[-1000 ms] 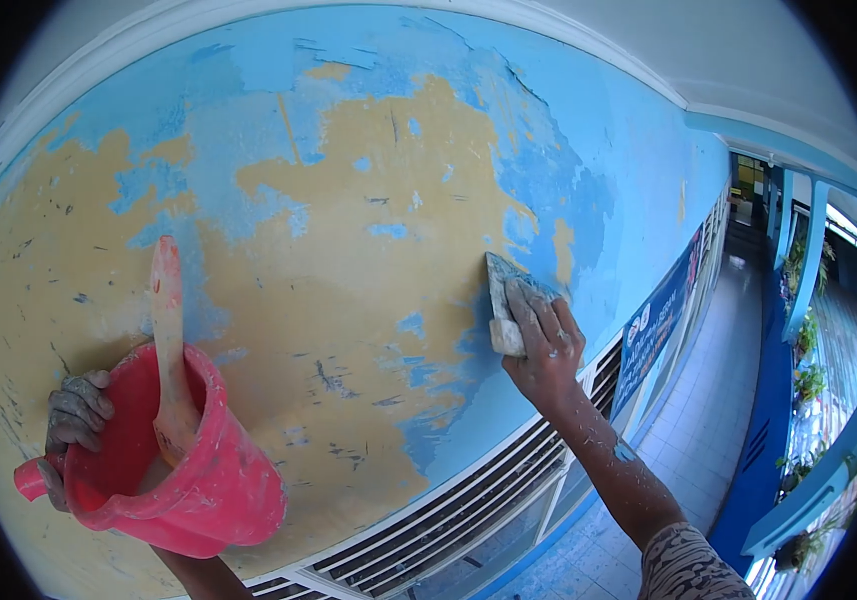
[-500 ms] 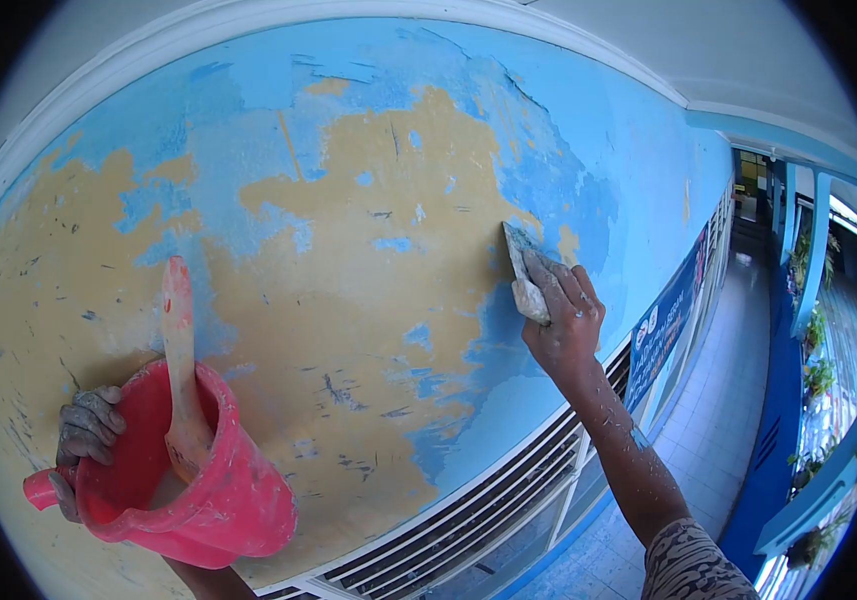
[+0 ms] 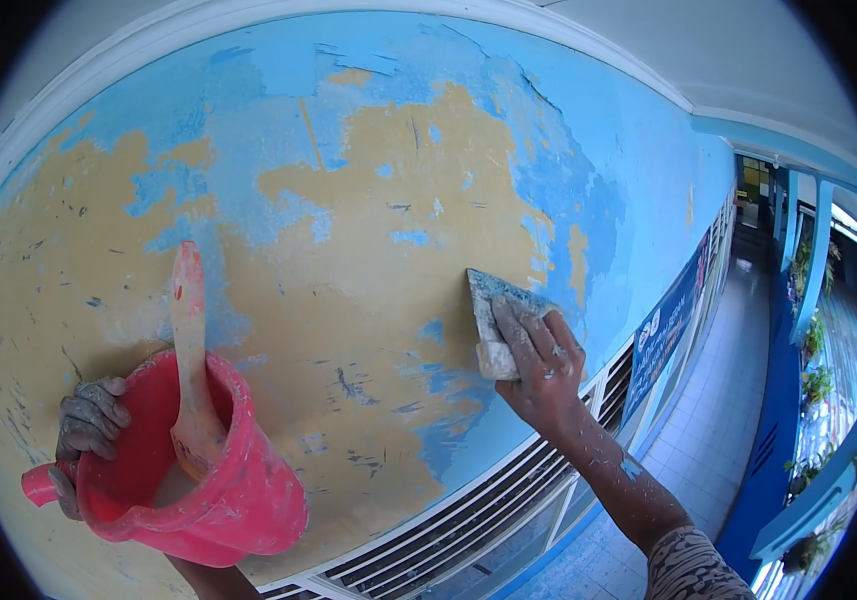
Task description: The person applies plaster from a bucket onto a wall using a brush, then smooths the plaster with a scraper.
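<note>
My left hand (image 3: 94, 422), coated with grey residue, is closed round the handle side of a pinkish-red plastic pitcher (image 3: 234, 505). Inside it a paintbrush (image 3: 190, 330) stands with its bristle end down, beside some pale liquid. My right hand (image 3: 547, 372), speckled with flakes, grips a wide-bladed scraper (image 3: 484, 312). Its blade lies against the wall (image 3: 359, 230), at the border between bare tan patches and blue paint. The blade's far part is hidden behind my fingers.
Below the wall runs a white louvred window (image 3: 459, 540). A dark blue banner (image 3: 664, 340) hangs to the right. Beyond it lies a tiled walkway (image 3: 699, 440) with a light blue railing (image 3: 819, 480) and potted plants (image 3: 817, 385). A white ceiling moulding (image 3: 349, 12) borders the top.
My right hand has moved down and left with the scraper, and the tan streak on the right of the wall looks longer. The pitcher has shifted only slightly; the view has moved a little.
</note>
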Demonstrator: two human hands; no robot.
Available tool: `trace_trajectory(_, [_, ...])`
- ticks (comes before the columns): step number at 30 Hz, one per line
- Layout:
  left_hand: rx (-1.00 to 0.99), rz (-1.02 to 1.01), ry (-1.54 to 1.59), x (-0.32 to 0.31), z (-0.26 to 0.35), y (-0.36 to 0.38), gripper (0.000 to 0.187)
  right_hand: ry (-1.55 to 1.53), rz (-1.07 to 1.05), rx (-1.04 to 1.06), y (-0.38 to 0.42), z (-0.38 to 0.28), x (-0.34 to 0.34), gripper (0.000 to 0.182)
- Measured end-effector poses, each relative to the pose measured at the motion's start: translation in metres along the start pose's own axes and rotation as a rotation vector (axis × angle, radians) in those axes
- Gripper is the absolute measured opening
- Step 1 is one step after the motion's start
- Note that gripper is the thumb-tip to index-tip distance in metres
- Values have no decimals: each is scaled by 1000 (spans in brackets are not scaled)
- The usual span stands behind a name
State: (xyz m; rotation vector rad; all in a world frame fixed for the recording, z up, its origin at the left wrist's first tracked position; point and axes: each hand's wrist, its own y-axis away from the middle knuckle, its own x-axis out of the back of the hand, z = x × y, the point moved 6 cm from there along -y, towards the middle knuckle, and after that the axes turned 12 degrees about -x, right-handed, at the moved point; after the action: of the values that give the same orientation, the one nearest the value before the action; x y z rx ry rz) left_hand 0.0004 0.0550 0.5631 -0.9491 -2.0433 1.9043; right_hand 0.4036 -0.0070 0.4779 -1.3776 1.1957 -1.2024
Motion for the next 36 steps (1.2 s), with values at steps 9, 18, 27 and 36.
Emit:
trace_trajectory(9, [-32, 46, -66, -6, 2, 1, 43, -7, -25, 147, 6, -39, -7, 64])
trace_trajectory(18, [-51, -91, -21, 6, 2, -5, 47, -7, -94, 298, -51, -74, 6, 76])
trace_trajectory(27, [-72, -95, -12, 12, 1, -5, 49, -10, -59, 282, -31, -73, 6, 67])
trace_trajectory(36, [-78, -125, 60, 5, 0, -4, 49, 23, 110, 247, -60, -79, -5, 52])
